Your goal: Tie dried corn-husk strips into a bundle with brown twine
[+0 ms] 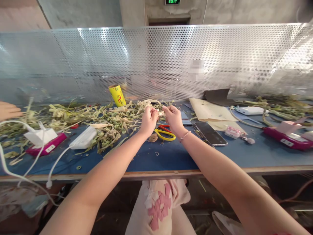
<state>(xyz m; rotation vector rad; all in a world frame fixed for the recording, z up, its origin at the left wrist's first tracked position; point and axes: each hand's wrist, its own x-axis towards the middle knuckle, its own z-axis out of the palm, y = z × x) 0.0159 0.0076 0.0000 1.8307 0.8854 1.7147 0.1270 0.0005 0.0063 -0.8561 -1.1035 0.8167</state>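
My left hand [148,120] and my right hand [174,118] are held close together above the blue table [156,156], both pinching a small pale plant piece [160,113] between their fingertips. Just under my hands lie yellow-handled scissors [165,133] with red parts. A heap of dry green and pale stalks and leaves [97,119] spreads left of my hands. A yellow roll [117,95] stands tilted behind the heap.
A phone [210,133] lies right of my right hand, beside brown paper sheets [210,112]. White chargers with cables [83,138] and pink devices [46,147] sit left; another pink device [288,137] right. A perforated metal screen [156,62] backs the table. Another person's hand [8,110] shows far left.
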